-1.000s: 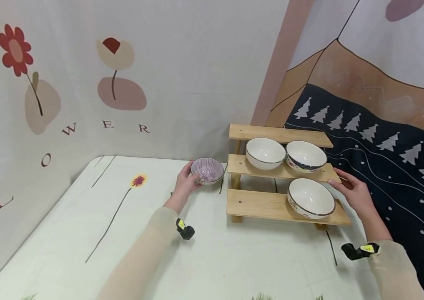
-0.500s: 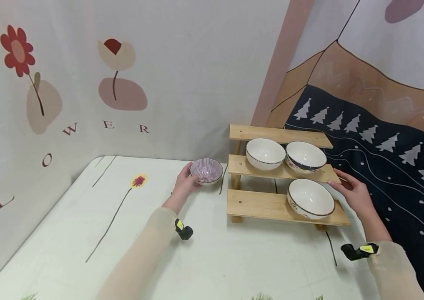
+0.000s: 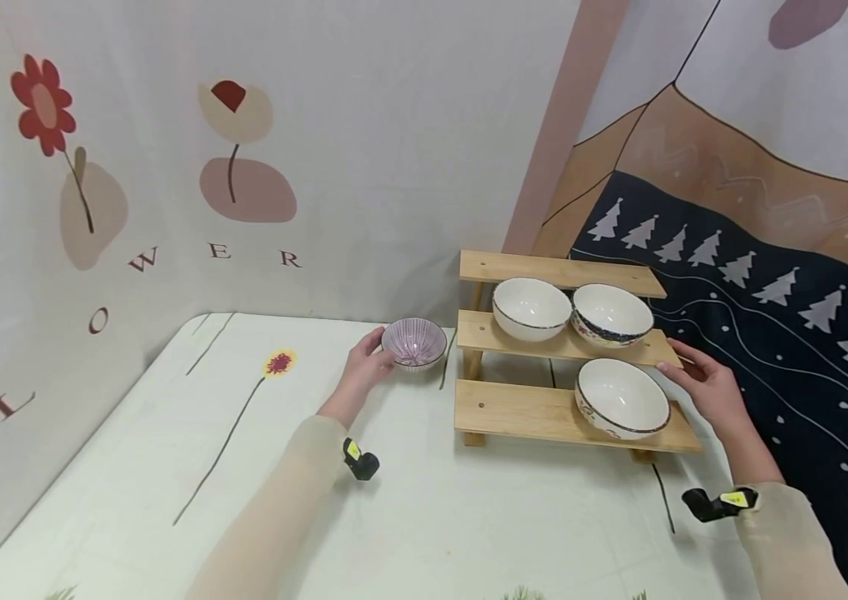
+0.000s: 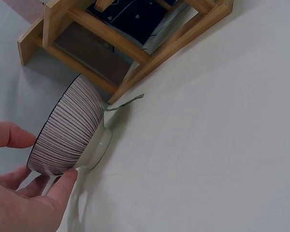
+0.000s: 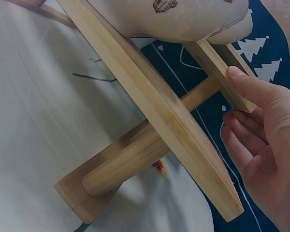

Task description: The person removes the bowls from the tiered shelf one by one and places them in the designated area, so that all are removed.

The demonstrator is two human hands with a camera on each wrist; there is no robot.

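A small bowl (image 3: pixel 413 343) with purple stripes stands on the white cloth, left of the wooden rack. My left hand (image 3: pixel 366 364) is at its left side, fingers and thumb spread loosely. In the left wrist view the fingertips lie at the rim and side of the striped bowl (image 4: pixel 70 128); firm contact is hard to tell. My right hand (image 3: pixel 710 386) holds the right end of the three-step wooden rack (image 3: pixel 514 406). The right wrist view shows that hand (image 5: pixel 275 130) pinching the middle board, thumb on top and fingers below.
Two white bowls (image 3: pixel 532 308) (image 3: pixel 611 312) sit side by side on the middle step. Another white bowl (image 3: pixel 622 398) stands at the right of the lowest step. Behind the rack hangs a printed cloth (image 3: pixel 393 150), with a dark tree-patterned part (image 3: pixel 791 358) at right.
My left hand has drawn back slightly to the left, and its thumb no longer overlaps the striped bowl. That bowl and my right hand have hardly moved.
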